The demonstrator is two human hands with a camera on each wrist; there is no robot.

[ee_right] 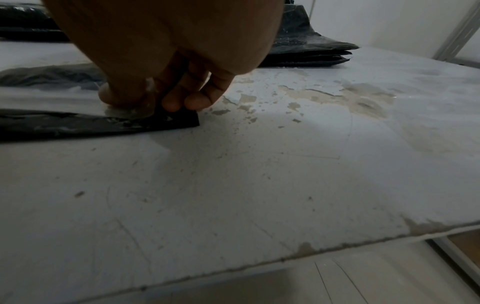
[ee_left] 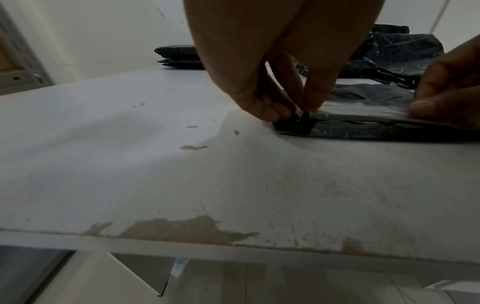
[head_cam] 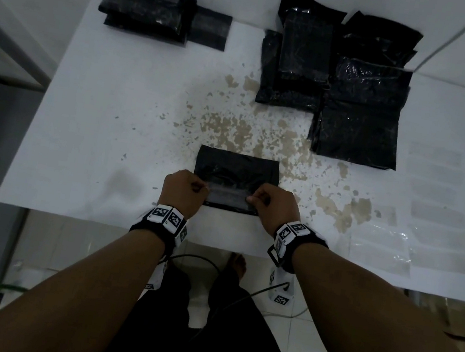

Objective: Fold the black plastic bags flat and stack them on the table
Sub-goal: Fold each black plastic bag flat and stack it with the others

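1. The black bag being worked (head_cam: 236, 170) lies flat on the white table (head_cam: 98, 112), near the front edge and directly ahead of the person. A pale, glossy strip runs along its near edge.

2. The left hand (head_cam: 181, 190) pinches the left end of that strip between thumb and curled fingers (ee_left: 270, 109); the right hand (head_cam: 273, 205) pinches the right end the same way, fingertips (ee_right: 192, 101) pressing on the bag's corner. Holding both ends at once likely keeps the edge straight, so the fold comes out even.

3. The plastic is thin, slick and creased, catching dull highlights, and its corner lies sharp against the tabletop.

4. A neat stack of folded bags (head_cam: 148, 6) sits at the far left, probably the finished pile. A looser, overlapping heap of larger bags (head_cam: 346, 84) lies at the far right, seemingly still waiting.

5. The table's paint is chipped, showing tan patches (head_cam: 226, 127) in the middle, which may snag thin film.
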